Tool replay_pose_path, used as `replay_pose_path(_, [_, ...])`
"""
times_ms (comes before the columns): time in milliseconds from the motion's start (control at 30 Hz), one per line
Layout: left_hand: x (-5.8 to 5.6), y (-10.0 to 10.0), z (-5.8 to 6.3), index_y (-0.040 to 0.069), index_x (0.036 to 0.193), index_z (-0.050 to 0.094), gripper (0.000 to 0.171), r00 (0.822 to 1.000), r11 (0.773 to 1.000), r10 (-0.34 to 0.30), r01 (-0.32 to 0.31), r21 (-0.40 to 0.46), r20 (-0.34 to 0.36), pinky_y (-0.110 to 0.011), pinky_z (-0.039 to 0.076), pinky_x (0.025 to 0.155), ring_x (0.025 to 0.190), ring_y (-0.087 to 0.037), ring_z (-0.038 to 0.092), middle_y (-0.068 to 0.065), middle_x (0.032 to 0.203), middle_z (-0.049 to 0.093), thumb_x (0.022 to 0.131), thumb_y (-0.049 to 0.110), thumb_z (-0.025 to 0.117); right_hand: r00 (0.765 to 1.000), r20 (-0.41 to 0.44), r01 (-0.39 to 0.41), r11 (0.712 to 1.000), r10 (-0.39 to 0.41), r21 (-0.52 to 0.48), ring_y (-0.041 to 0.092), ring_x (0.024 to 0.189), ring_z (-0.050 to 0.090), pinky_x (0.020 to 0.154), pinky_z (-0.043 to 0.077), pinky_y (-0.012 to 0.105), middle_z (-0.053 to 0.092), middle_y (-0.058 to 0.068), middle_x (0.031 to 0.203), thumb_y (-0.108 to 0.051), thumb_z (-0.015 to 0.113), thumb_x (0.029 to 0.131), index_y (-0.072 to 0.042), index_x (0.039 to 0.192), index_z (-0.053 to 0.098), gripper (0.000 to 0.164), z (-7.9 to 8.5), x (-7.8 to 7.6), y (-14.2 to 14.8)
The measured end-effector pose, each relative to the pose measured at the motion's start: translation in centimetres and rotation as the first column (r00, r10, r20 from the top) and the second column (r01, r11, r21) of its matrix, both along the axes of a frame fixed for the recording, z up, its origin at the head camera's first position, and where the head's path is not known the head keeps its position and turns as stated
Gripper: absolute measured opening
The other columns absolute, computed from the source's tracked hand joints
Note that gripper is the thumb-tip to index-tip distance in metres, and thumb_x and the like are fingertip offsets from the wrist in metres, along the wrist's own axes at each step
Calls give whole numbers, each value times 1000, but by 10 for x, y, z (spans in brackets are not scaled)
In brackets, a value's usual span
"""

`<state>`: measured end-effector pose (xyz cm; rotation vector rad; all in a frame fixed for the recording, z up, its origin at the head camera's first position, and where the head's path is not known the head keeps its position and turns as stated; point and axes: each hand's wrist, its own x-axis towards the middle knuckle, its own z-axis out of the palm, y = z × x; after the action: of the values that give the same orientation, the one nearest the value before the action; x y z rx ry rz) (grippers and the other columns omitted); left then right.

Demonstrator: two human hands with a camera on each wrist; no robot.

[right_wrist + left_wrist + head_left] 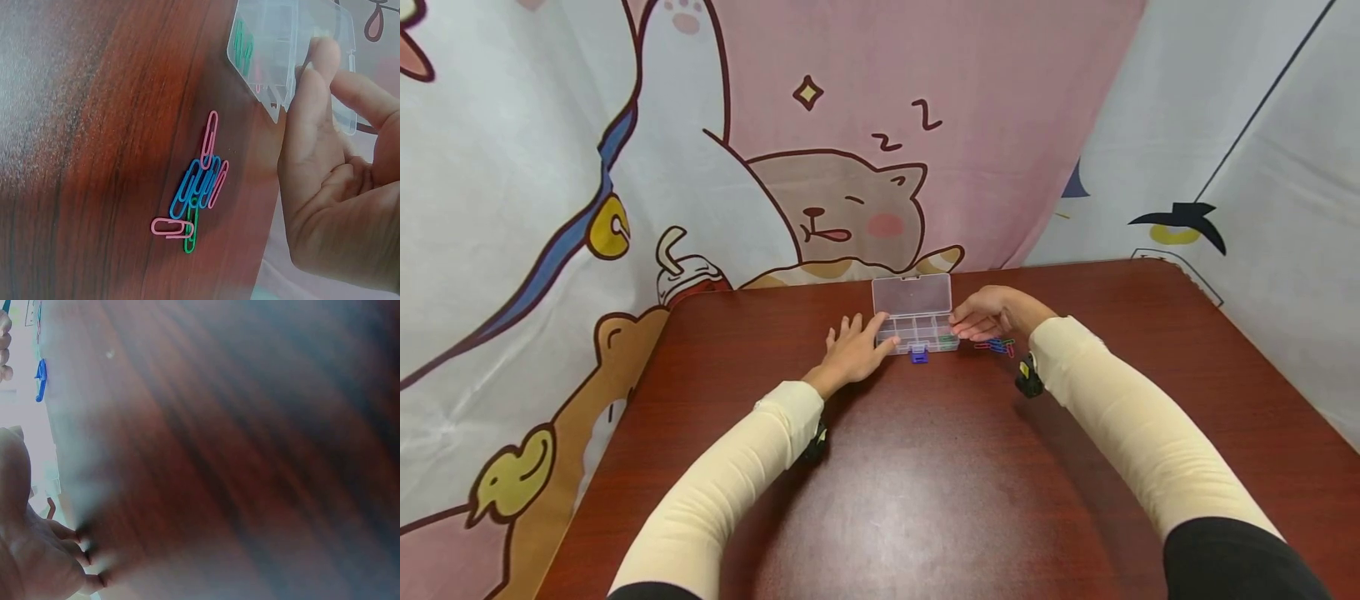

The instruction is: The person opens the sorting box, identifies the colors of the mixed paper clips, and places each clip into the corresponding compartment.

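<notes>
A clear plastic compartment box (912,335) stands near the table's far side, its lid (912,296) raised and a blue latch (919,356) at its front. Fingers spread, my left hand (850,350) rests at the box's left end, thumb over its front edge. My right hand (996,312) is at the right end, fingertips over the compartments in the right wrist view; I cannot tell whether they hold anything. Green paper clips (242,47) lie in one compartment, with a pink one (257,86) beside them. A loose pile of blue, pink and green paper clips (199,184) lies close by the right hand.
The reddish-brown wooden table (910,475) extends toward me from the box. Behind it hangs a cartoon-printed cloth (1000,125), close against the table's far edge. Dark wrist cameras (1028,377) sit under both cream sleeves.
</notes>
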<state>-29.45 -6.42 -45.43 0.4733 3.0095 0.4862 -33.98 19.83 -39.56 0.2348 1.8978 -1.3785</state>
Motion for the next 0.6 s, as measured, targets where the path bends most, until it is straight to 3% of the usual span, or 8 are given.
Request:
replay_pose_path(333, [-2, -1, -3, 34, 142, 22, 61, 1000, 1000, -11, 11, 17, 16, -61, 9, 98, 131, -43, 13, -20, 144, 22, 89, 63, 29, 998, -26, 55, 997, -54, 50, 14, 66, 65, 67, 51, 31, 68, 8, 80, -17, 62, 86, 3, 116, 56, 36, 1, -2, 17])
replay_pose_path(600, [-5, -3, -3, 32, 142, 22, 61, 999, 998, -31, 29, 50, 30, -61, 6, 98, 131, -44, 10, -22, 144, 21, 90, 61, 30, 994, -48, 103, 990, -99, 94, 14, 64, 65, 65, 51, 30, 68, 9, 77, -16, 62, 86, 6, 119, 54, 41, -6, 0, 46])
